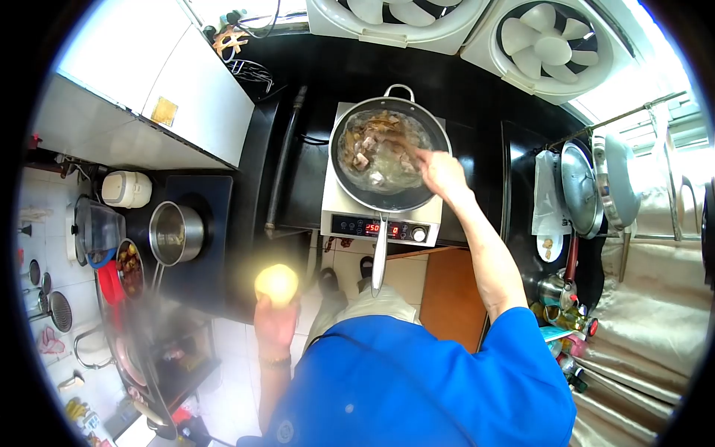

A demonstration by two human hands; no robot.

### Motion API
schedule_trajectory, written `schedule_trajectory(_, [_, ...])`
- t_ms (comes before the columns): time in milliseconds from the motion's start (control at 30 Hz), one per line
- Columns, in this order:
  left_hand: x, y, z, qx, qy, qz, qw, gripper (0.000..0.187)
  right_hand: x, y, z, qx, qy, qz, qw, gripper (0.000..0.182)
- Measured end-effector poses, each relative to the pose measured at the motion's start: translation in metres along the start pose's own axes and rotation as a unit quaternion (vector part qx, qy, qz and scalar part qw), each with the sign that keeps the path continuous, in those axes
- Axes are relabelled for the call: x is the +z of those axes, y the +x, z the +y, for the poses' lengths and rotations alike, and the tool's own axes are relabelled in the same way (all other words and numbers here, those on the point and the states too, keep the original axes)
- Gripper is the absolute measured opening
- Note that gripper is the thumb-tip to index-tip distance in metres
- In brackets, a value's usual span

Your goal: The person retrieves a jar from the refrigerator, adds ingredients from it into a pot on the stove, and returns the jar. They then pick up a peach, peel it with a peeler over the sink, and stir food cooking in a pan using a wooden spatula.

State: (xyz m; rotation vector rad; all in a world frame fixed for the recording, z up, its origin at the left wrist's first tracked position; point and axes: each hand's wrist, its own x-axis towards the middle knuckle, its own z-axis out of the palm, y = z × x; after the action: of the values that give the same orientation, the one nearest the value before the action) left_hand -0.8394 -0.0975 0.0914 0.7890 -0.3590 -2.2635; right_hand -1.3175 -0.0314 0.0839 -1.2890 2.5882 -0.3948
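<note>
A deep pan with a steel handle sits on a cream induction cooker. Chunks of meat and brown pieces lie in bubbling liquid inside it. At the pan's right rim, my right hand is closed around a brown stirring utensil, probably a wooden spatula, its far end blurred in the food. My left hand is held low, left of the cooker, with its fingers closed on a round yellow object. Haze over that side hides what kind of thing it is.
To the left, a steel saucepan stands on a dark hob. White fans line the back. Pan lids hang at the right, above bottles. A white cabinet juts out at upper left.
</note>
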Motion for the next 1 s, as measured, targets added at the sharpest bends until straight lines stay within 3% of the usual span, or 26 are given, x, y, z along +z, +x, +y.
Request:
schedule_trajectory(133, [-0.006,-0.006,-0.002,-0.001,-0.003,0.001,1.000,0.060,0.008,0.032,0.023,0.019,0.012,0.047,0.999,0.038])
schedule_trajectory(333, [-0.006,-0.009,-0.003,-0.001,0.002,0.000,1.000,0.058,0.030,0.024,0.043,0.013,0.033,-0.056,0.998,0.040])
schedule_trajectory(500, [-0.004,-0.006,-0.002,-0.014,-0.010,-0.012,1.000,0.057,0.004,-0.019,0.044,0.017,-0.002,-0.136,0.991,0.039])
schedule_trajectory(667, [-0.008,-0.004,-0.002,-0.015,-0.004,-0.012,1.000,0.054,-0.062,-0.064,0.049,-0.011,-0.113,-0.112,0.987,0.035])
schedule_trajectory(800, [-0.014,-0.004,-0.002,-0.021,-0.004,-0.012,1.000,0.054,-0.076,-0.080,0.056,-0.034,-0.198,-0.103,0.974,0.031])
schedule_trajectory(833, [-0.014,-0.004,-0.003,-0.020,-0.002,-0.006,1.000,0.054,-0.067,-0.081,0.064,-0.073,-0.200,-0.063,0.975,0.031])
schedule_trajectory(933, [-0.014,-0.006,-0.003,-0.017,0.003,0.002,1.000,0.054,-0.043,-0.073,0.050,-0.055,-0.201,-0.099,0.973,0.032])
schedule_trajectory(1000, [-0.009,-0.006,-0.006,-0.011,0.006,0.004,1.000,0.054,-0.015,-0.061,0.048,-0.068,-0.169,-0.063,0.981,0.036])
